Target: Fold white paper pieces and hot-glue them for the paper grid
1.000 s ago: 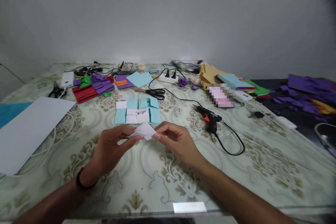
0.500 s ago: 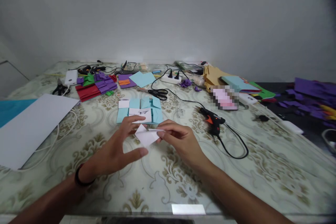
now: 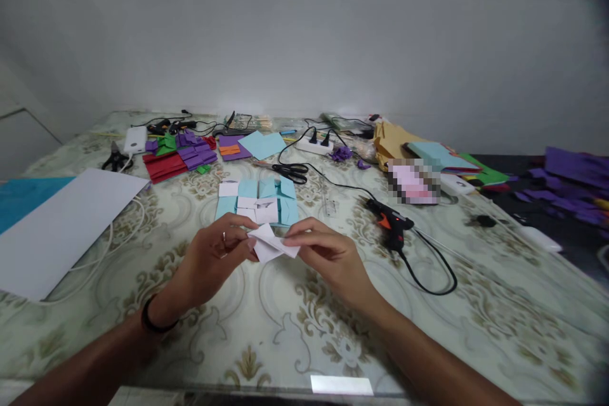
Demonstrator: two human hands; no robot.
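Observation:
Between my two hands, above the patterned tabletop, is a small folded white paper piece with pointed flaps. My left hand pinches its left corner between thumb and fingers. The right edge is gripped by my right hand, fingers closed on it. Just beyond lies a flat arrangement of light blue and white folded papers, partly hidden by my fingers at its near edge.
To the right rests a black hot glue gun with its looped cable. Black-handled scissors lie behind the folded papers. A large white sheet covers the left side. A power strip and a pixelated pink item sit farther back.
My left hand has closed from an open, spread pose onto the white paper's left corner. The paper has turned slightly, showing its flaps differently. The view has shifted a little.

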